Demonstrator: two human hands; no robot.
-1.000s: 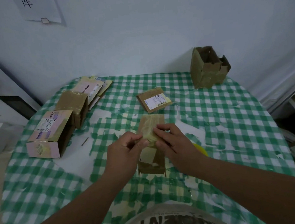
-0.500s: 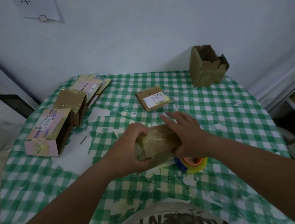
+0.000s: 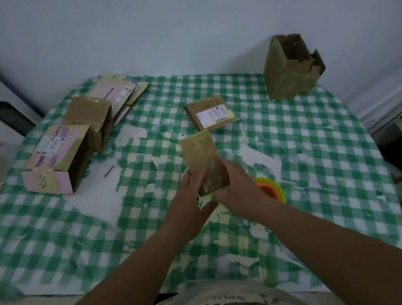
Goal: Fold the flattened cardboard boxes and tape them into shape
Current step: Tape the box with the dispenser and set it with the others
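Observation:
A small brown cardboard box [image 3: 201,157], covered in shiny tape, stands on end above the middle of the table. My left hand [image 3: 189,201] grips its lower left side with fingers laid up its face. My right hand [image 3: 239,192] grips its lower right edge. A yellow tape roll [image 3: 274,190] with an orange core lies just right of my right hand, partly hidden by it. A flattened brown box with a white label [image 3: 210,113] lies behind the held one.
Two folded boxes, one pink [image 3: 56,159] and one brown [image 3: 89,117], stand at the left with flat boxes [image 3: 120,93] stacked behind. Two open brown boxes [image 3: 292,68] stand at the back right. The green checked tablecloth [image 3: 314,143] is worn and patchy.
The box was turned on its side half a second ago and now stands upright again, tilted slightly left. Both hands shifted to its lower end. The camera view moved closer.

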